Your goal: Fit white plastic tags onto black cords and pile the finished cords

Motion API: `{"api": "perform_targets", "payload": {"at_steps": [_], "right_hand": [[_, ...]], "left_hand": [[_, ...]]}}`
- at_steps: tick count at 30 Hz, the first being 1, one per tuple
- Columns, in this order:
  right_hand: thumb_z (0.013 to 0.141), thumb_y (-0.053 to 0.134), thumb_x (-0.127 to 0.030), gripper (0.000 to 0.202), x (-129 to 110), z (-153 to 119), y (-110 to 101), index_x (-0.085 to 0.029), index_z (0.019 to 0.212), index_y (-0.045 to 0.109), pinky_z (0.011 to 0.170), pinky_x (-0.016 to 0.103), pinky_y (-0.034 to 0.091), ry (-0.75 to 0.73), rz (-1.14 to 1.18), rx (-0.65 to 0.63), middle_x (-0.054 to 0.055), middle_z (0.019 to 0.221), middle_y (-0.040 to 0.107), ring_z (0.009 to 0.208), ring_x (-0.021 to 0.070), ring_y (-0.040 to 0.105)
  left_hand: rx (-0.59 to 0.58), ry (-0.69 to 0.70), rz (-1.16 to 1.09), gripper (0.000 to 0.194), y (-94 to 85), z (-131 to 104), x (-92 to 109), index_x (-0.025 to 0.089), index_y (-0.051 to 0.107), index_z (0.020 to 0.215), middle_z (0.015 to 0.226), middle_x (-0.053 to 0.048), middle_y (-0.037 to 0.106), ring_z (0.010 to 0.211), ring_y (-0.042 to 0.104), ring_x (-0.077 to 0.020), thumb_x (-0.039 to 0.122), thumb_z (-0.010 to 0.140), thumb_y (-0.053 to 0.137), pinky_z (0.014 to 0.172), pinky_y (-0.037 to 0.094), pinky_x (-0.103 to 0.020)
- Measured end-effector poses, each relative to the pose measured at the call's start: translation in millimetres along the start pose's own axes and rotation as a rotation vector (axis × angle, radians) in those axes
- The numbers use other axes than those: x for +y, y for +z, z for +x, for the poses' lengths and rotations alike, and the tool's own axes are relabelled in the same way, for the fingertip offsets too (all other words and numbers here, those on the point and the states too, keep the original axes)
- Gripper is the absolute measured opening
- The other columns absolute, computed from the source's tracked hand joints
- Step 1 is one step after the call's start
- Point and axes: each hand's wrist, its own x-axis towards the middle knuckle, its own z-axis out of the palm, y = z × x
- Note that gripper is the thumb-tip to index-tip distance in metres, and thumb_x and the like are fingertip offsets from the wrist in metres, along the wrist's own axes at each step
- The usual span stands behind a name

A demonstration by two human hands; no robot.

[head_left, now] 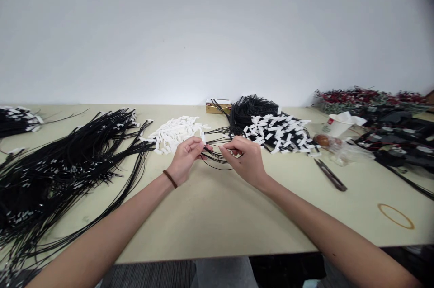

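Note:
My left hand [187, 157] pinches a small white connector [203, 138] near the middle of the table. To its right, my right hand [244, 157] has its fingers closed around thin black wires [217, 156] that span the space between both hands. Beyond my left hand lies a heap of loose white connectors [176, 130]. Behind and to the right of my right hand, black cables with white ends [281, 134] are piled up. What exactly the right fingertips grip is too small to make out fully.
Long black cable bundles [68, 166] cover the left of the table [203, 224]. A small gold box [217, 106] stands by the wall. On the right are a paper cup [337, 125], a plastic bag [351, 151], a dark cutter tool [330, 175], a yellow ring [396, 216] and red wires [362, 98].

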Motion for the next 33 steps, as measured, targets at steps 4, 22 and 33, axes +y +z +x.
{"api": "perform_targets", "payload": {"at_steps": [4,22,33], "right_hand": [[0.078,0.054,-0.023,0.02,-1.8,-0.2,-0.2,-0.017,0.059,0.057,0.048,0.022,0.03,0.059,0.041,-0.004,-0.002,0.051,0.045,0.05,0.0085,0.038],[0.077,0.055,-0.023,0.019,-0.9,1.2,-3.0,-0.017,0.059,0.057,0.05,0.023,0.032,0.103,0.126,-0.066,-0.001,0.054,0.051,0.053,0.0098,0.041],[0.075,0.058,-0.026,0.02,-1.0,3.4,-3.6,-0.015,0.059,0.058,0.047,0.022,0.03,0.216,0.24,-0.089,-0.002,0.054,0.051,0.051,0.0082,0.039]], "left_hand": [[0.008,0.023,0.04,0.022,0.7,-0.1,0.0,0.015,0.054,0.074,0.074,-0.005,0.066,0.07,0.058,-0.0136,0.034,0.07,0.063,0.06,0.045,-0.024],[-0.002,0.066,0.086,0.022,-0.7,0.5,-1.0,0.015,0.054,0.074,0.072,-0.005,0.066,0.072,0.061,-0.0157,0.034,0.07,0.063,0.061,0.046,-0.025],[-0.057,0.073,0.091,0.019,-0.3,-0.1,-1.0,0.015,0.052,0.074,0.069,-0.004,0.065,0.072,0.061,-0.0163,0.032,0.072,0.062,0.06,0.048,-0.025]]}}
